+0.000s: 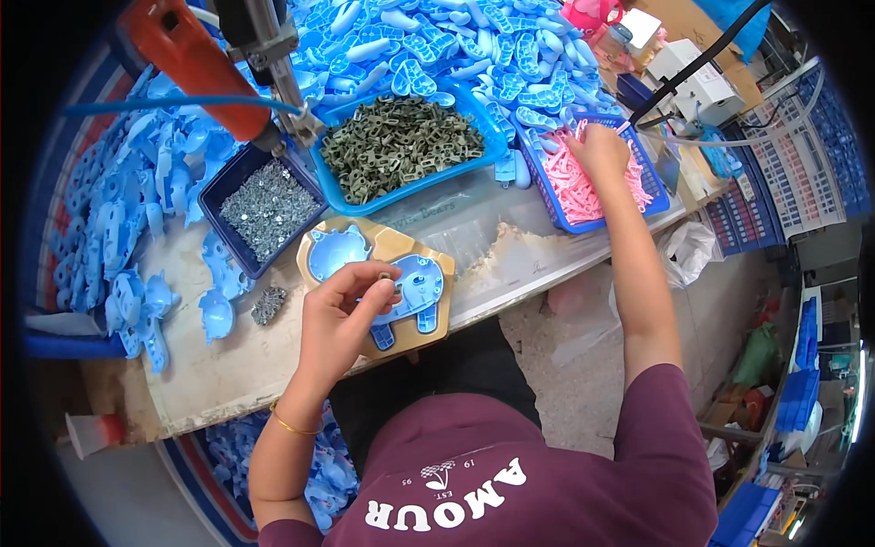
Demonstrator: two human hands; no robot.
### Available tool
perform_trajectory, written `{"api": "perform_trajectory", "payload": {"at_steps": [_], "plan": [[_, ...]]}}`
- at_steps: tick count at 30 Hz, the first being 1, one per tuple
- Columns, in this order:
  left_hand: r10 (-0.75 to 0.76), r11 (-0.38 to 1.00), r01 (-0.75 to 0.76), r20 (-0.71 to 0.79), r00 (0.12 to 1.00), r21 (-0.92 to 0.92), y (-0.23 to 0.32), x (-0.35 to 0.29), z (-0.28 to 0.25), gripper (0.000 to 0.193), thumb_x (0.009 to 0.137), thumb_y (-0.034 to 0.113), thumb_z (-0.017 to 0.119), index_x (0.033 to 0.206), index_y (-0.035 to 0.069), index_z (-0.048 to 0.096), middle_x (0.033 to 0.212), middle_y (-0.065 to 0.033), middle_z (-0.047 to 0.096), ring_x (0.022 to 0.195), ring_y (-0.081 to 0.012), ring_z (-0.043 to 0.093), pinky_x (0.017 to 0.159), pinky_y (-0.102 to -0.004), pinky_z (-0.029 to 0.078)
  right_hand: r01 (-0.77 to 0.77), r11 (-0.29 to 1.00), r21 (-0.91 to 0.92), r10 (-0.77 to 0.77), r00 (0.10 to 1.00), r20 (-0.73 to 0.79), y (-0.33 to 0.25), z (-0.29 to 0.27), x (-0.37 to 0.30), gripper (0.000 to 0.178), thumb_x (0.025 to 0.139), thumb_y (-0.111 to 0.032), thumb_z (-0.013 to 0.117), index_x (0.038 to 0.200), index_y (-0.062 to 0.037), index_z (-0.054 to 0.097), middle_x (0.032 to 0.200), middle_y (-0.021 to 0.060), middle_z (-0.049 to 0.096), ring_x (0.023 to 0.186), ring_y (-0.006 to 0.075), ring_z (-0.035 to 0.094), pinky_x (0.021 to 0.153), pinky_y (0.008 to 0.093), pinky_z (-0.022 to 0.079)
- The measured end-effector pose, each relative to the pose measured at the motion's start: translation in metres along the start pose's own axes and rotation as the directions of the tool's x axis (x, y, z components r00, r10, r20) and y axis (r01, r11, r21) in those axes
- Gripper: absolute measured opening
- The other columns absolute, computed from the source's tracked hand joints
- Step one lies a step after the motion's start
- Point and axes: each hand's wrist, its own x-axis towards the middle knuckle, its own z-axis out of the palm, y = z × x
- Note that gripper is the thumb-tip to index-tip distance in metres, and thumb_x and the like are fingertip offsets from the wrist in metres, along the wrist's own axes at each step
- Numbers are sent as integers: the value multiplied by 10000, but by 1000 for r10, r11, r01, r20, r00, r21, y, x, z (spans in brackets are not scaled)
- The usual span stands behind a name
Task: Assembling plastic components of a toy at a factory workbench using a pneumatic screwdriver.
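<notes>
My left hand [342, 314] pinches a small dark metal piece [389, 275] between thumb and fingertips. It hovers over a tan fixture block [441, 314], which holds two light-blue plastic shell halves: a rounded shell [335, 250] at left and a shell with leg-like parts [421, 284] at right. My right hand [602, 153] reaches into a blue basket [583, 225] filled with pink plastic pieces [572, 187]. Its fingers are closed among them, seemingly on one pink piece, though the fingertips are partly hidden. Behind the fixture, a bright blue tray [365, 208] is full of similar dark metal pieces [401, 146].
A dark blue bin [244, 258] of small screws [271, 211] stands left of the tray. Above it hangs an orange power screwdriver [187, 68]. Blue plastic parts [428, 46] heap up behind and at left. A small metal clump [268, 305] lies beside the fixture.
</notes>
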Motion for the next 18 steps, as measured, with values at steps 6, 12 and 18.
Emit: {"api": "perform_trajectory", "payload": {"at_steps": [6, 12, 18], "plan": [[-14, 999, 14, -11, 1000, -36, -2, 0, -5, 208, 1034, 150, 588, 1167, -4, 630, 1116, -104, 723, 937, -157, 716, 791, -265, 565, -146, 958, 247, 164, 985, -53, 39, 6, 12, 437, 810, -440, 685, 751, -9, 726, 754, 198, 710, 744, 356, 704, 719, 437, 549], [-57, 995, 53, -47, 997, -84, -3, 3, -11, 201, 1051, 180, 568, 1130, 0, 612, 1107, -110, 718, 951, -171, 719, 786, -263, 562, -105, 501, 859, -159, 964, 211, 7, -45, -33, 219, 948, -223, 616, 1023, -40, 711, 807, -2, 661, 675, 82, 594, 581, 273, 460], [-113, 984, 101, -74, 991, -146, 4, 11, -7, 202, 1046, 196, 581, 1045, -3, 617, 1059, -120, 732, 911, -152, 718, 768, -262, 592, -19, 339, 941, -691, 674, 262, -98, -114, -144, 214, 919, -114, 698, 1114, -29, 716, 815, 6, 677, 689, 66, 597, 605, 223, 463]]}}
